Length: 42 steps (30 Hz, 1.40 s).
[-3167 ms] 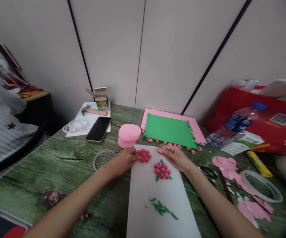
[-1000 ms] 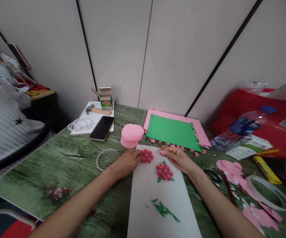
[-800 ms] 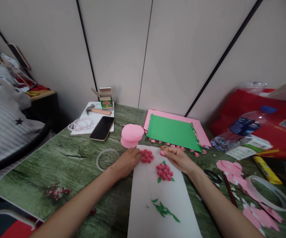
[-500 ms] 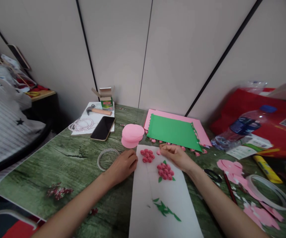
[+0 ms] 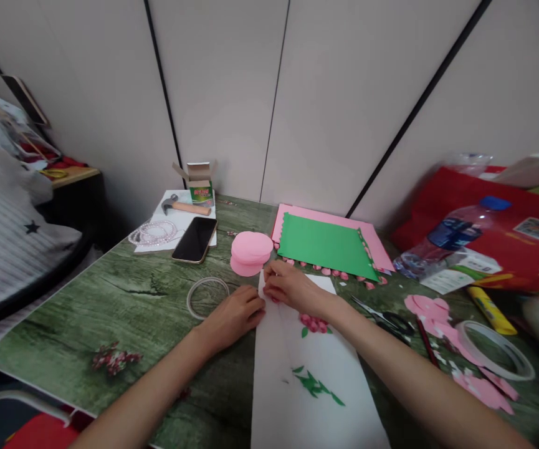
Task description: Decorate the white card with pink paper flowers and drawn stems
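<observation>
A white sheet (image 5: pixel 306 386) lies on the green table (image 5: pixel 110 312), with a cluster of small pink paper buds (image 5: pixel 313 323) and green paper leaves (image 5: pixel 313 383) stuck on it. My left hand (image 5: pixel 236 312) rests at the sheet's left edge, fingers curled against the paper. My right hand (image 5: pixel 292 290) has crossed to the sheet's top left corner, fingers pinched together over the spot where a second bud cluster lay; that cluster is hidden under the hand. What the pinch holds is too small to make out.
A stack of pink paper discs (image 5: pixel 250 251), green card (image 5: pixel 323 246) on pink card, loose pink buds, a phone (image 5: pixel 195 239), a hammer (image 5: pixel 185 206), a tape ring (image 5: pixel 208 296), scissors (image 5: pixel 386 318), another tape roll (image 5: pixel 493 349), a bottle (image 5: pixel 451 237) and a glue stick (image 5: pixel 486 307) lie around.
My right hand moved left from the sheet's top middle to its top left corner, covering the upper bud cluster. My left hand drew back slightly to the sheet's edge.
</observation>
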Available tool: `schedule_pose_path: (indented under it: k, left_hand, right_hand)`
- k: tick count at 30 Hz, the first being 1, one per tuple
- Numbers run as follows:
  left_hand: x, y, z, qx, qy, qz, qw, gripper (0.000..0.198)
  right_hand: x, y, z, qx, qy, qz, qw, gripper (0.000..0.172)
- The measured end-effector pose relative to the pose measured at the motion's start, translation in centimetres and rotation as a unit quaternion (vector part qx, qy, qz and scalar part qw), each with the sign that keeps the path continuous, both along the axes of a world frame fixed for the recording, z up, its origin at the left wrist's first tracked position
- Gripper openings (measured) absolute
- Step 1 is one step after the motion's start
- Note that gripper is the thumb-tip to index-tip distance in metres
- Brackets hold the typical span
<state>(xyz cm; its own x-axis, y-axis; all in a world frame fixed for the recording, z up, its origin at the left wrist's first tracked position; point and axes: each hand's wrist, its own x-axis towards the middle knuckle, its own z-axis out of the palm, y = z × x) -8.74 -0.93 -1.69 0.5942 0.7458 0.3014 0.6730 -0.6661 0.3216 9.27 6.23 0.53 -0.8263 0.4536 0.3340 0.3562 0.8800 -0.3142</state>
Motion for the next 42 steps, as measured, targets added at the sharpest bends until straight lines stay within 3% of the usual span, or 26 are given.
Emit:
schedule_pose_path:
  k: [8,15,23,26,31,37,42]
  left_hand:
    - [-0.1,-0.1,-0.3,0.018,0.014,-0.007,1.0,0.019]
    - [0.2,0.0,-0.3,0.039,0.007,-0.006,0.999,0.021]
    - [0.7,-0.1,-0.5,0.011,-0.015,0.045,0.999,0.016]
    - [1.1,-0.1,-0.6,0.022,-0.01,0.068,0.997,0.03]
    - [1.5,-0.2,-0.6,0.046,0.012,0.079,0.996,0.035]
    - [1.7,0.1,-0.7,0.086,0.075,0.078,0.99,0.038]
    - [1.9,0.3,-0.3,0.109,0.156,0.066,0.98,0.034]
  right_hand:
    - [0.3,-0.2,0.8,0.031,-0.046,0.017,0.998,0.023]
    - [0.3,0.1,1.5,0.012,-0.084,0.023,0.996,0.023]
    - [1.1,-1.5,2.3,0.044,-0.135,0.005,0.99,0.015]
    - [1.6,-1.4,2.0,0.033,-0.096,-0.005,0.995,0.019]
    - [3.0,-2.2,0.6,0.063,-0.001,-0.075,0.995,0.025]
    - [3.2,-5.3,-1.2,0.134,-0.041,-0.132,0.981,0.033]
    - [2.8,-5.7,-2.1,0.148,-0.057,-0.146,0.977,0.032]
